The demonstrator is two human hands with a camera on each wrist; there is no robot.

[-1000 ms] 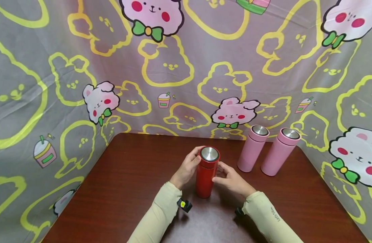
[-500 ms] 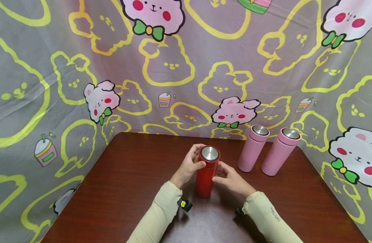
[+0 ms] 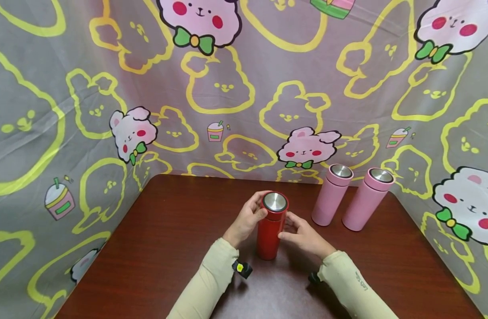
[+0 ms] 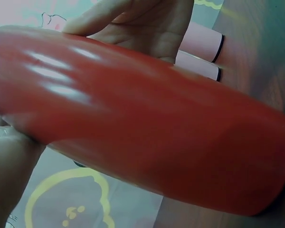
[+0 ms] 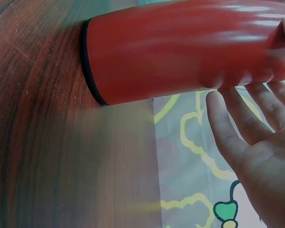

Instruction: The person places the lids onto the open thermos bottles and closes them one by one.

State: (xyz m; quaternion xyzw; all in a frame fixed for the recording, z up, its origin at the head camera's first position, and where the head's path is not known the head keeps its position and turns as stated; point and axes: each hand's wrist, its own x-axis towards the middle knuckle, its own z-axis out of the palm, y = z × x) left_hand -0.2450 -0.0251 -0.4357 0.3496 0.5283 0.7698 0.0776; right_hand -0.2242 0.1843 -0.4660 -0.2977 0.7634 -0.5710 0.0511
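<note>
A red thermos (image 3: 269, 241) stands upright on the table, its lid (image 3: 275, 202) topped with a silver disc. My left hand (image 3: 245, 221) grips it from the left at the lid, thumb in front and fingers round behind. Lower down on the other side, my right hand (image 3: 305, 237) holds the body between thumb and fingers. The right wrist view shows the right fingertips (image 5: 217, 96) along the side of the red body (image 5: 180, 52), well above its black base ring. In the left wrist view the red body (image 4: 156, 118) fills most of the picture, and the lid is out of frame.
Two pink thermoses (image 3: 332, 195) (image 3: 367, 199) stand upright side by side at the back right of the dark brown table (image 3: 180, 221). Patterned cloth (image 3: 236, 102) encloses the table at the back and both sides.
My left thumb and fingers have shifted round the lid, the thumb forward and then slightly back. The right hand and the red thermos have stayed in place.
</note>
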